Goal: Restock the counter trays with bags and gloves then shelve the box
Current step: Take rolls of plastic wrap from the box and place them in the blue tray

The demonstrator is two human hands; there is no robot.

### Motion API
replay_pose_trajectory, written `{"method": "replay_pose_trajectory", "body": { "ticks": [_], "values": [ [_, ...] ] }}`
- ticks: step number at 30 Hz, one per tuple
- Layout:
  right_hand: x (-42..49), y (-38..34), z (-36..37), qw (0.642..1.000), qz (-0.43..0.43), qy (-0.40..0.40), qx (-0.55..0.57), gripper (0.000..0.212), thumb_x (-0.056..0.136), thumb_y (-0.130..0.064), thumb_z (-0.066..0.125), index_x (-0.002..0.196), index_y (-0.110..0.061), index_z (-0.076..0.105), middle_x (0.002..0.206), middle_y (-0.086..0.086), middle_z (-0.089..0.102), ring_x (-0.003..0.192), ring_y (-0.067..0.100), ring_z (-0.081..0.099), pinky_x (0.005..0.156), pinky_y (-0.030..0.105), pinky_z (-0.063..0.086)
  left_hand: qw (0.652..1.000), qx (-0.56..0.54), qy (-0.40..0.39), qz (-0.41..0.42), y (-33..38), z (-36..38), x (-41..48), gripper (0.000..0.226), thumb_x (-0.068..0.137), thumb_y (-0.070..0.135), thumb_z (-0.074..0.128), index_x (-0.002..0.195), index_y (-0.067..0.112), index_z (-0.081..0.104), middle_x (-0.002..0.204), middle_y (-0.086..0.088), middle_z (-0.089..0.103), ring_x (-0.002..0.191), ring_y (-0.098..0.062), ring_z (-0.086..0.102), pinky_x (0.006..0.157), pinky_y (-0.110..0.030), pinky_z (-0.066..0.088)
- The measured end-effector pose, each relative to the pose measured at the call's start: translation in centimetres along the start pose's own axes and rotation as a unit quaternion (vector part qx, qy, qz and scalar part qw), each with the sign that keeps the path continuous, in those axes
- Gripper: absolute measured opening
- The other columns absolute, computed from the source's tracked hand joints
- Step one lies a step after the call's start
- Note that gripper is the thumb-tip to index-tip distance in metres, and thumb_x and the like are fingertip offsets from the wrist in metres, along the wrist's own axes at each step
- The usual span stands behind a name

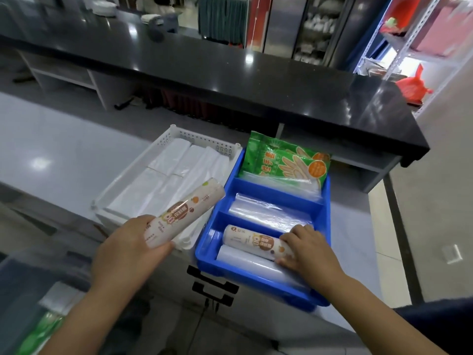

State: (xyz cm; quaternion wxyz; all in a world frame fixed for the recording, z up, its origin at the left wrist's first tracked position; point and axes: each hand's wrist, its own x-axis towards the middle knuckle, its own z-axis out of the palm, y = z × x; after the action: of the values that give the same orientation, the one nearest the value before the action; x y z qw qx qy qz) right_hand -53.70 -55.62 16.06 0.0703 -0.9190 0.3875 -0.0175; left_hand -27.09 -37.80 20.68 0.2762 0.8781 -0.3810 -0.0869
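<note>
Left fingers grip printed white roll; right fingers clasp matching roll in tray.

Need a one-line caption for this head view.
Right hand grips a printed bag roll in the blue tray, nearest compartment; left hand holds a second roll.

A printed roll is held in the left hand; another roll in the blue tray is gripped by the right hand.
</note>
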Motion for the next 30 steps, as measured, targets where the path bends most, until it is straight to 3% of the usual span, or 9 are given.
{"method": "replay_pose_trajectory", "body": {
  "ticks": [7,12,15,20,23,26,28,30],
  "values": [
    [0.8,-1.3,-0.2,0.999,-0.023,0.024,0.021,0.026,0.087,-0.035,0.059,0.108,-0.022,0.067,0.103,-0.001,0.064,0.095,0.022,0.055,0.079,0.030,0.041,1.000,0.009,-0.004,0.015,-0.2,-0.4,1.5,0.040,0.069,0.040,0.076,0.103,0.028,0.057,0.084,0.007,0.058,0.074,-0.015,0.056,0.052,-0.024,0.040],
    [3.1,-6.7,0.4,0.985,-0.121,-0.037,0.114,0.026,0.088,-0.030,0.057,0.113,-0.026,0.064,0.104,0.002,0.060,0.097,0.023,0.050,0.082,0.038,0.044,0.999,0.016,-0.015,0.033,-0.3,-1.2,2.9,0.040,0.069,0.041,0.075,0.103,0.030,0.056,0.086,0.007,0.059,0.076,-0.015,0.056,0.051,-0.024,0.038],
    [4.8,-9.0,0.9,0.983,-0.152,-0.061,0.078,0.027,0.090,-0.037,0.054,0.116,-0.030,0.060,0.107,0.001,0.053,0.095,0.020,0.043,0.079,0.034,0.037,0.999,0.007,-0.024,0.036,-0.3,-1.7,3.9,0.037,0.069,0.041,0.074,0.099,0.032,0.056,0.084,0.009,0.058,0.075,-0.016,0.057,0.054,-0.026,0.040],
    [6.6,-10.0,0.7,0.981,-0.169,-0.095,0.001,0.029,0.088,-0.046,0.052,0.099,-0.023,0.065,0.105,0.003,0.050,0.095,0.021,0.041,0.082,0.038,0.038,0.996,0.027,-0.038,0.073,-0.6,-1.9,5.2,0.047,0.070,0.044,0.074,0.110,0.031,0.054,0.092,0.009,0.059,0.082,-0.015,0.057,0.061,-0.029,0.049],
    [6.1,-10.1,-0.7,0.987,-0.133,-0.088,0.033,0.030,0.079,-0.050,0.062,0.081,-0.021,0.061,0.111,0.000,0.049,0.097,0.019,0.044,0.083,0.037,0.044,0.994,0.042,-0.058,0.086,-0.5,-1.9,6.1,0.051,0.070,0.046,0.073,0.114,0.031,0.052,0.096,0.008,0.059,0.084,-0.013,0.056,0.060,-0.027,0.047],
    [4.3,-9.2,-2.7,0.983,-0.023,-0.061,0.173,0.034,0.070,-0.044,0.074,0.072,-0.027,0.044,0.113,-0.012,0.046,0.087,0.012,0.053,0.075,0.035,0.051,0.989,0.054,-0.080,0.110,-0.4,-1.3,6.9,0.058,0.069,0.050,0.074,0.117,0.030,0.050,0.096,0.009,0.056,0.084,-0.010,0.053,0.056,-0.024,0.044],
    [2.7,-8.2,-3.4,0.963,0.034,0.028,0.266,0.038,0.069,-0.033,0.079,0.086,-0.029,0.045,0.108,-0.017,0.049,0.089,0.009,0.056,0.077,0.032,0.053,0.986,0.052,-0.092,0.129,0.0,-0.7,7.4,0.061,0.067,0.052,0.075,0.118,0.030,0.049,0.092,0.011,0.051,0.083,-0.010,0.051,0.057,-0.023,0.044],
    [1.3,-6.9,-3.8,0.931,0.095,0.124,0.330,0.055,0.066,-0.025,0.082,0.107,-0.032,0.045,0.106,-0.019,0.051,0.095,0.005,0.056,0.080,0.022,0.052,0.982,0.051,-0.106,0.147,0.7,0.0,7.7,0.062,0.068,0.052,0.075,0.119,0.030,0.049,0.094,0.011,0.053,0.083,-0.008,0.052,0.057,-0.021,0.044]
  ]
}}
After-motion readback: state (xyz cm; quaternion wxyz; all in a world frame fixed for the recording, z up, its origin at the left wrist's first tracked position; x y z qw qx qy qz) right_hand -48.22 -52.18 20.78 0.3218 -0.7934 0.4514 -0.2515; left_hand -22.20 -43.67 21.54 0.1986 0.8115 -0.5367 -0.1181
